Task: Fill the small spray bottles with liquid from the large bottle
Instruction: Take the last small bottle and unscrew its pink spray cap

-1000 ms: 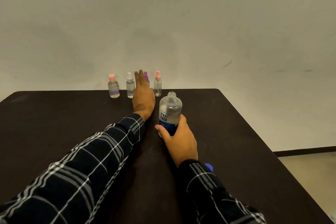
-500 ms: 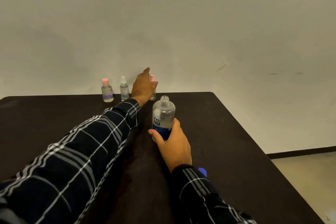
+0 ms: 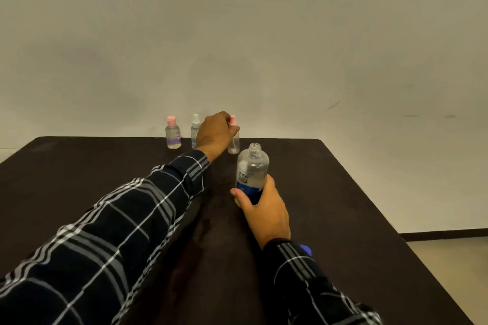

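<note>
Large bottle (image 3: 252, 167) upright — mouth up

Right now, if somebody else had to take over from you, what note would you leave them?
Left hand: fingers curl round the pink-topped spray bottle at the far edge of the table.
Right hand: grips the large bottle, upright on the table.
Pink-capped bottle and white-topped spray bottle stand to the left, tops on.
Done: large bottle is uncapped.
Left: take the tops off, pour, recap each one.
</note>
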